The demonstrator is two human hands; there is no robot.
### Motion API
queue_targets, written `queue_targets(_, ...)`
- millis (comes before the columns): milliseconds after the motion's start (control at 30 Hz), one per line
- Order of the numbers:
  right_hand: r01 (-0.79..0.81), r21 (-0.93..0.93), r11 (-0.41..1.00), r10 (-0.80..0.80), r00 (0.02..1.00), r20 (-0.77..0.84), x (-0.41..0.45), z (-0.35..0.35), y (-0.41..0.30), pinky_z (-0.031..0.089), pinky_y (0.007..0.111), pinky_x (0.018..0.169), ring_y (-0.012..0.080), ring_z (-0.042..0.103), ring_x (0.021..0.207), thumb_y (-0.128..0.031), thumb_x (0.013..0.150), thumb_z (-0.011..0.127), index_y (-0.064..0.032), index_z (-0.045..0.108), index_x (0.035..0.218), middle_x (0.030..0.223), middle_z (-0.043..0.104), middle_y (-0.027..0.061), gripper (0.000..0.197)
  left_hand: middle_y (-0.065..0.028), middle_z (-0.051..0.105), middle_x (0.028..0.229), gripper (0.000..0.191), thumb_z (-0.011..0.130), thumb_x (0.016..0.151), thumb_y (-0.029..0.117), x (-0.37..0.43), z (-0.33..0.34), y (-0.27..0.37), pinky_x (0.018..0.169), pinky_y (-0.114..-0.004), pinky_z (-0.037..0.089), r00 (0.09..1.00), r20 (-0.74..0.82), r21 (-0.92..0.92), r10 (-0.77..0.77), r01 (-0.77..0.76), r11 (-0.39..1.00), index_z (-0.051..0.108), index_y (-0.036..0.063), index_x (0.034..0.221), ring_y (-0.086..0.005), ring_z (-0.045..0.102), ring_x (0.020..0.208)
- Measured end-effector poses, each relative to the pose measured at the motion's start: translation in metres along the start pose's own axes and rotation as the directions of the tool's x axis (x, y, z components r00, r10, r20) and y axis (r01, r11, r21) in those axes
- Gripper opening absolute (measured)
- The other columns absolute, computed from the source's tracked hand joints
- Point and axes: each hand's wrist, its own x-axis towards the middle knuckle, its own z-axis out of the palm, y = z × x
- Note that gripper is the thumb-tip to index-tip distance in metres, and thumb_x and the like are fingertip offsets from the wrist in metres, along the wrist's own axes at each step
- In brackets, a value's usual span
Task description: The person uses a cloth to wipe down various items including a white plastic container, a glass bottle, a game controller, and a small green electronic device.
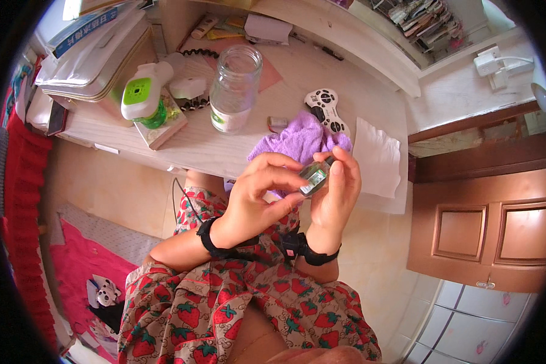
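Observation:
My left hand (266,189) grips the base of a small glass bottle (313,180) between thumb and fingers. The bottle has a dark cap and a green-and-white label, and it is tilted with its cap to the upper right. The fingertips of my right hand (339,182) close around the capped end; whether the cap is loose cannot be seen. Just behind both hands, a crumpled purple cloth (295,136) lies at the desk's front edge. A black and white controller (327,109) touches the cloth, and a small clear container (277,123) lies to its left.
On the desk (195,152) stand an open glass jar (235,95) and a white-and-green device (141,98) on a small box (164,132). A crinkled white paper sheet (376,159) lies at the right. A storage case (95,77) is at the far left, and a brown door (477,218) stands right of the desk.

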Motion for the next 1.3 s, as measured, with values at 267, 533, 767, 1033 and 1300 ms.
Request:
queue_targets(267,-0.085,0.051,0.995,0.083,0.996,0.044,0.005,0.003,0.0,0.052,0.027,0.073,0.0161,0.062,0.085,-0.013,0.093,0.056,-0.0024,0.053,0.11,0.095,0.063,0.0144,0.021,-0.0064,0.055,0.103,0.034,0.063,0.089,0.017,-0.001,-0.002,0.0,0.075,-0.028,0.051,0.872,0.265,-0.538,-0.412,0.488,0.687,0.045,0.0035,0.114,-0.0119,0.057,0.085)
queue_targets(533,-0.305,0.149,0.941,0.29,0.95,0.116,0.002,0.001,-0.002,0.043,0.023,0.034,0.0103,0.048,0.04,-0.012,0.093,0.054,-0.0046,0.048,0.114,0.098,0.063,0.0157,0.023,-0.0088,0.061,0.086,0.057,0.023,0.099,0.051,0.003,-0.005,-0.002,0.069,-0.03,0.049,0.658,0.54,-0.596,-0.525,0.739,0.314,0.052,0.0029,0.109,-0.0177,0.06,0.071)
queue_targets(767,-0.395,0.199,0.897,0.36,0.913,0.191,0.005,0.003,-0.007,0.046,0.023,0.036,0.0117,0.052,0.042,-0.012,0.093,0.055,-0.0044,0.047,0.115,0.098,0.064,0.0155,0.024,-0.0089,0.061,0.084,0.057,0.024,0.1,0.048,0.003,-0.004,0.001,0.066,-0.03,0.047,0.645,0.55,-0.598,-0.53,0.747,0.289,0.052,0.0007,0.114,-0.0173,0.059,0.069)
queue_targets(1033,-0.34,0.104,0.935,0.319,0.931,0.177,0.007,-0.001,0.004,0.05,0.021,0.05,0.0107,0.059,0.062,-0.011,0.092,0.054,-0.0028,0.053,0.111,0.097,0.064,0.0152,0.02,-0.0052,0.054,0.074,0.053,0.024,0.101,0.044,0.004,-0.003,0.006,0.063,-0.028,0.047,0.626,0.549,-0.623,-0.554,0.748,0.229,0.051,0.0011,0.117,-0.016,0.056,0.065)
queue_targets(1300,-0.345,0.072,0.936,0.326,0.924,0.198,0.008,0.0,0.001,0.049,0.02,0.059,0.0071,0.056,0.067,-0.019,0.094,0.053,-0.0015,0.056,0.106,0.097,0.064,0.0133,0.022,-0.0045,0.051,0.074,0.053,0.024,0.101,0.044,0.005,-0.003,0.006,0.064,-0.028,0.047,0.63,0.56,-0.626,-0.537,0.747,0.224,0.049,0.001,0.12,-0.0147,0.053,0.065)
